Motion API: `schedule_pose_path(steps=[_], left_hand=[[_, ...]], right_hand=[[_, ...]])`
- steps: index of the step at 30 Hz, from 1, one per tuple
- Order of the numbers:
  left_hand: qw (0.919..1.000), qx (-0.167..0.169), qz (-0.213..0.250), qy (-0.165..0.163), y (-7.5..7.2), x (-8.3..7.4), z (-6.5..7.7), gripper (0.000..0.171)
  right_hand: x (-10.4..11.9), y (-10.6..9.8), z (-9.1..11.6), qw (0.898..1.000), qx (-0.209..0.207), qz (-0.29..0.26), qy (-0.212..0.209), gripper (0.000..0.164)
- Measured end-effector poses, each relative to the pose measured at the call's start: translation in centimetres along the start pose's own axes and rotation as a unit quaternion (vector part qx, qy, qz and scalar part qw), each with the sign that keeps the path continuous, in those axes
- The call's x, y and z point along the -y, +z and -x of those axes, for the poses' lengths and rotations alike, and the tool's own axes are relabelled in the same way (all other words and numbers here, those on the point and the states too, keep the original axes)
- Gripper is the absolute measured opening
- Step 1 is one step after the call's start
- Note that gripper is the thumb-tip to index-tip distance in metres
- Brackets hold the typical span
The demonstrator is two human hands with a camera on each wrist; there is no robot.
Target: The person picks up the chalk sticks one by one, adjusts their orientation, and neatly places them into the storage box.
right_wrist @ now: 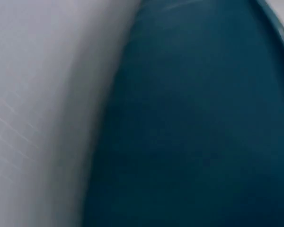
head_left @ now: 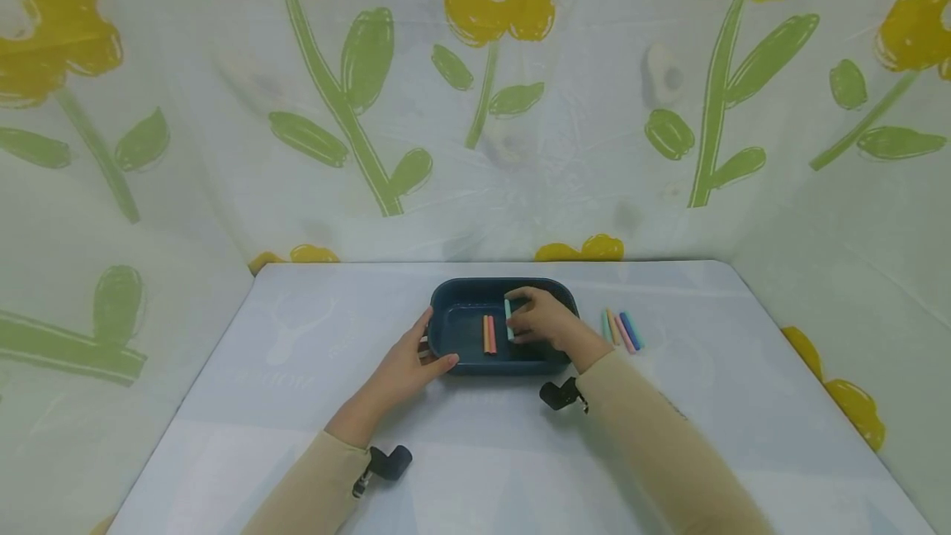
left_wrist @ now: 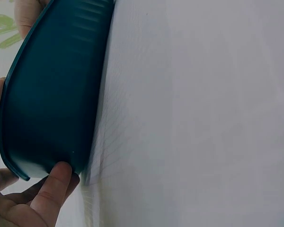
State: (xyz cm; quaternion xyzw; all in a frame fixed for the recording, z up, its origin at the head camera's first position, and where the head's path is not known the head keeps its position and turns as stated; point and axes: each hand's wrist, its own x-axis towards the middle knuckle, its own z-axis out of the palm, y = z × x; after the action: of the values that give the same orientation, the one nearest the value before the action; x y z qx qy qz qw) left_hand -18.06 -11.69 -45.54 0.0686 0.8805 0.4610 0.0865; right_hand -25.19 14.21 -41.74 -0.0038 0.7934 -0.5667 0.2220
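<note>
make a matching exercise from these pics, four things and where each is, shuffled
1. dark teal rounded-rectangular dish
2. pale turquoise slender stick
3. blue slender stick
4. white backdrop printed with yellow flowers

A. on the pale table, right of the dish
B. behind the table
C. gripped at one end by the left hand
D. held in the right hand

Pairs: 1-C, 2-D, 3-A, 4-B
</note>
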Motion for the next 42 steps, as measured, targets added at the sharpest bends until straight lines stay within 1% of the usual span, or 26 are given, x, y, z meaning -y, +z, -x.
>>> schedule_pose_path(steps=[4,11,14,22,30,36,42], left_hand=[[1.0000,0.000,0.004,0.000,-0.1,0.1,0.0,0.099],[1.0000,0.003,0.008,0.000,-0.3,0.2,-0.1,0.098],[1.0000,0.003,0.007,0.000,-0.3,0.2,-0.1,0.099],[1.0000,0.004,0.007,-0.001,-0.3,0.3,-0.1,0.098],[0.9999,0.003,0.010,0.002,-0.3,0.2,-0.1,0.098],[1.0000,0.002,0.006,0.003,-0.4,0.2,-0.1,0.098],[1.0000,0.003,0.006,0.005,-0.3,0.4,-0.2,0.099]], right_hand=[[-0.3,0.6,-0.3,1.000,0.001,0.015,-0.004,0.056],[-0.8,1.4,-0.9,0.998,-0.012,0.059,0.015,0.055],[-1.1,1.7,-1.0,0.997,-0.014,0.077,0.016,0.055],[-1.4,2.3,-1.4,0.997,-0.019,0.076,0.020,0.054],[-1.2,2.6,-1.5,0.995,-0.026,0.096,0.020,0.053],[-1.1,2.7,-1.3,0.995,-0.020,0.093,0.012,0.052],[-1.1,2.7,-1.2,0.996,-0.022,0.089,0.017,0.050]])
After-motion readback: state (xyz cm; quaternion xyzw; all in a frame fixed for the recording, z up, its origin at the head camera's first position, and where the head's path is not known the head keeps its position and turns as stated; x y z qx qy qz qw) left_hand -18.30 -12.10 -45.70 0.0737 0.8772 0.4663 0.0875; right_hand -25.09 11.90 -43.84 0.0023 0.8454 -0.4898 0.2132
